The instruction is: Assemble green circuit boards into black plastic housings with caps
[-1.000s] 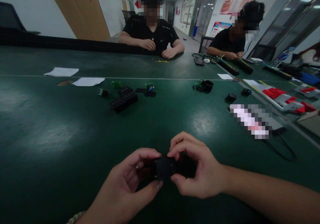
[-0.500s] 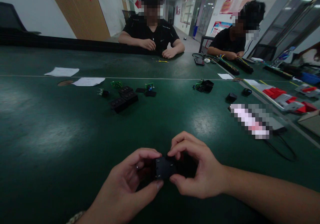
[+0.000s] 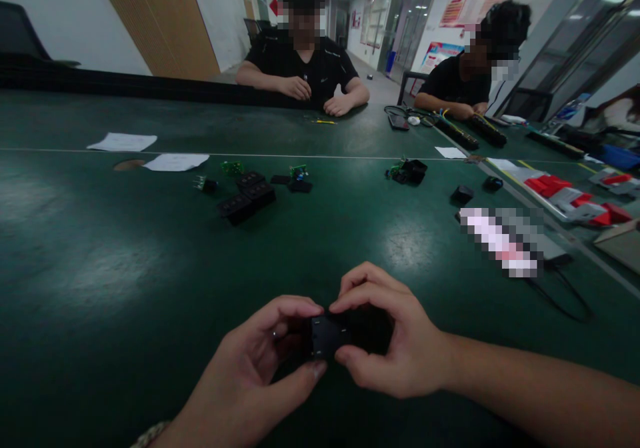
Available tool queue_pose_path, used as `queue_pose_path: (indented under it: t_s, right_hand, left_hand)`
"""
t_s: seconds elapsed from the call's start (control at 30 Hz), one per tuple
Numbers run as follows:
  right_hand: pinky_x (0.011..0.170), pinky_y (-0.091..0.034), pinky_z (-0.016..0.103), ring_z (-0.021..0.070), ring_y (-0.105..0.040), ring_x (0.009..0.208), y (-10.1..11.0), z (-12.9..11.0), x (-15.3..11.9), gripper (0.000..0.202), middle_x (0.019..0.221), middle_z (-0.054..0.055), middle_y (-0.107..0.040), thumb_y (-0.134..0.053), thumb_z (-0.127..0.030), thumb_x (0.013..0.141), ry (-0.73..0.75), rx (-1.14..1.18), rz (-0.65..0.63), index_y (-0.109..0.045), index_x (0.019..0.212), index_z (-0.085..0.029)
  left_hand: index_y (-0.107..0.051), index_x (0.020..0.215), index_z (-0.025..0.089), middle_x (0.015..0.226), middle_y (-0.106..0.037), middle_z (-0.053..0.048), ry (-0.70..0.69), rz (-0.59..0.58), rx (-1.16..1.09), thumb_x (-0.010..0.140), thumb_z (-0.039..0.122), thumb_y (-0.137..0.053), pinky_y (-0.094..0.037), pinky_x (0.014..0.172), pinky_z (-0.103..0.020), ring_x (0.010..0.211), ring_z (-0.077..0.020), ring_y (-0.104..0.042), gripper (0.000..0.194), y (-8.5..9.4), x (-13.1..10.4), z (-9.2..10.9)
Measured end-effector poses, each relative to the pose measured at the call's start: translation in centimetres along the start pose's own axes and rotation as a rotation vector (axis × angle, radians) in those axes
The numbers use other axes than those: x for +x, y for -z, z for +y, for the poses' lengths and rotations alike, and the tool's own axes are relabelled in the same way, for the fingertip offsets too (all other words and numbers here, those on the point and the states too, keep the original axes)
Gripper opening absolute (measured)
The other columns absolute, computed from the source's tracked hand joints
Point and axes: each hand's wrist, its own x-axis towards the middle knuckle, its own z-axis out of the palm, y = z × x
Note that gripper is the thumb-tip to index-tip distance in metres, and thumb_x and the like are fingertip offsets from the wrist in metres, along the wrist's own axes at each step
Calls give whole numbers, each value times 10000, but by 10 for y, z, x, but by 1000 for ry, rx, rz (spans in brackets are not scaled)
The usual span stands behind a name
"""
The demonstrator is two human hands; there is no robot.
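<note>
Between my two hands is a small black plastic housing (image 3: 330,336) with short light marks along its edges, held just above the green tabletop (image 3: 210,261). My left hand (image 3: 265,361) grips its left side between thumb and fingertips. From the other side, my right hand (image 3: 390,335) pinches the right end, with the index finger at the upper edge and the thumb at the lower edge. The housing's underside and far side are hidden.
Black housings (image 3: 247,198) lie ahead, near green circuit boards (image 3: 299,173). Another board with a black shell (image 3: 413,171) sits further right. A blurred-out device (image 3: 500,241) with a cable lies at right, before red-and-grey parts (image 3: 565,191). Two people sit across the table.
My right hand's index finger and thumb have shifted slightly left along the black housing. My left hand keeps its hold.
</note>
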Motion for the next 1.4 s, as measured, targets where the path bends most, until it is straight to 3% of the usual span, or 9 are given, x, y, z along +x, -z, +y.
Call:
queue_pose_path:
  t_s: [0.3,0.67,1.13,1.4]
  right_hand:
    - [785,-574,341,199,-668,908,-1,1,0,390,1042,80,-638,-790,-149,738,40,-13,0,-726,1122,-178]
    - [788,-580,329,204,-677,913,-2,1,0,361,1024,112,-650,-778,-107,719,74,-36,8,-744,1079,-110]
    - [755,-583,324,202,-681,881,-3,-3,-1,375,1015,109,-654,-763,-99,685,88,-114,10,-728,1057,-125]
    - [759,-586,324,204,-685,878,-3,-5,-1,378,1011,107,-663,-772,-108,677,62,-142,-6,-717,1050,-132]
  left_hand:
    - [-800,1040,308,1034,-789,10,18,30,-10,745,7,-791,-625,841,-208,965,-177,-763,421,-4,-1,6]
    - [-784,1084,324,1065,-786,0,-26,-42,10,766,23,-802,-637,854,-231,980,-190,-769,438,2,0,-3]
    - [-801,1005,297,978,-788,-2,-22,-17,56,709,-4,-795,-651,778,-231,896,-193,-775,422,-1,3,6]
    - [-802,1087,345,1079,-766,-3,-77,-38,93,757,27,-799,-632,821,-221,970,-189,-762,459,3,1,-4]
